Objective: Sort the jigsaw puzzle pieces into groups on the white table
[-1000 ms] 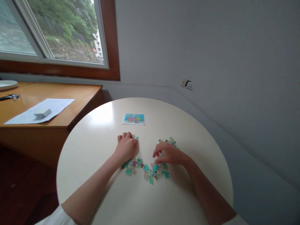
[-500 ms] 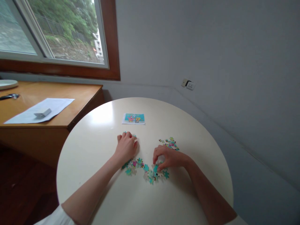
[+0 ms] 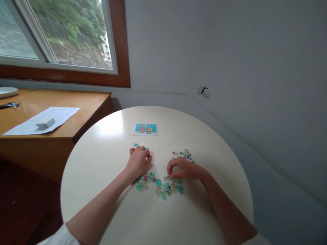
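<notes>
Right fingers (image 3: 169, 166) converged, pinching small turquoise jigsaw piece (image 3: 167, 177); left fingers (image 3: 145, 152) curled, hold unclear.

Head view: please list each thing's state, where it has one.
Multicoloured jigsaw pieces, loose, clustered.
Turquoise rectangular printed picture, flat, face up.
Bare left hand, curled over pieces; grip unclear.
Bare right hand, apparently pinching teal piece.
White rectangular wall socket, without plug.
White rectangular paper, flat.
White-framed glass window, open or shut unclear.

The person wore white sleeves. The left sleeve (image 3: 60, 236), loose and softly creased, ended well behind the left hand (image 3: 140, 160); of the right sleeve (image 3: 257, 240), only a pale sliver showed, well behind the right hand (image 3: 181, 168).
</notes>
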